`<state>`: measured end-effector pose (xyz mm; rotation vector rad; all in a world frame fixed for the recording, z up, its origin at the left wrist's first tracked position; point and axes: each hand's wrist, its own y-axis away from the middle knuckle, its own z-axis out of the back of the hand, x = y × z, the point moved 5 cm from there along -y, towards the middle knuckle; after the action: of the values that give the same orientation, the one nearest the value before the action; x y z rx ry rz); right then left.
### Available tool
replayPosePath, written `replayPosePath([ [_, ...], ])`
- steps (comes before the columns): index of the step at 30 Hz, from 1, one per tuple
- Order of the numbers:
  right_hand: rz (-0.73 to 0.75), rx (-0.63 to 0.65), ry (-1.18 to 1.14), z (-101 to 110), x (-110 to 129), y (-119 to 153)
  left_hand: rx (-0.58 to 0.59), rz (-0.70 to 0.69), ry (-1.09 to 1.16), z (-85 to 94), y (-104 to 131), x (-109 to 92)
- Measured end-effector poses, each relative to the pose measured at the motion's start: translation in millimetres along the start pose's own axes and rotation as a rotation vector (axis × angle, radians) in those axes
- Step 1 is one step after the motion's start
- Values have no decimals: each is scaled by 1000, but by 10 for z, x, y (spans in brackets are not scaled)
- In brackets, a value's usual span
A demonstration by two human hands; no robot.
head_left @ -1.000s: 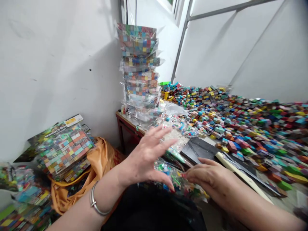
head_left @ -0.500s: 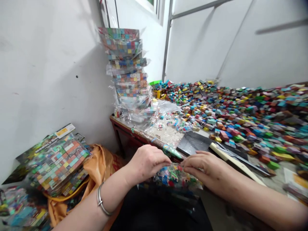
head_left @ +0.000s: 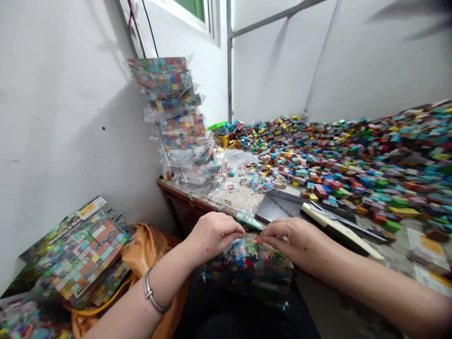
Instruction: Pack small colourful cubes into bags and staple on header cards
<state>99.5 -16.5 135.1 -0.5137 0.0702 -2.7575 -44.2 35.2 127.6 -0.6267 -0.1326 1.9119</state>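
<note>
A clear plastic bag [head_left: 247,273] of small colourful cubes rests over my lap, with red, blue and green bits showing near its top. My left hand [head_left: 215,235] pinches the bag's upper edge on the left, and a metal bangle circles that wrist. On the right, the fingertips of my right hand [head_left: 287,238] are closed on the same edge. The bag's mouth lies between the two hands, and its exact fold is too blurred to tell. Just beyond the fingers, a green printed roll or packet [head_left: 249,220] lies along the table edge.
Bagged cube packs [head_left: 176,122] form a tall stack on the table's left corner. Loose coloured cubes [head_left: 339,160] are heaped across the table. Scissors [head_left: 339,219] and a cream-handled tool [head_left: 348,235] lie beside a black board [head_left: 277,205]. An orange sack [head_left: 148,249] with packs stands lower left.
The view has shifted, so the stack sits lower and further left. Both hands still pinch the bag's edge, and more of the bag's body shows below them.
</note>
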Motion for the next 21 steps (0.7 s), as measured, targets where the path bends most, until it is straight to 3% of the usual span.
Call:
replayPosePath([
  [5, 66, -152, 174, 109, -213, 93, -9, 17, -8, 8, 4, 0],
  [9, -14, -249, 239, 140, -596, 311, -6, 33, 28, -6, 9, 34],
  [12, -77, -232, 239, 126, -726, 469, 7, 22, 42, -25, -3, 42],
  [15, -91, -211, 309, 163, -631, 510, 29, 14, 61, -39, -20, 38],
  [21, 33, -110, 342, 224, -356, 340, 57, 34, 49, -27, -25, 33],
])
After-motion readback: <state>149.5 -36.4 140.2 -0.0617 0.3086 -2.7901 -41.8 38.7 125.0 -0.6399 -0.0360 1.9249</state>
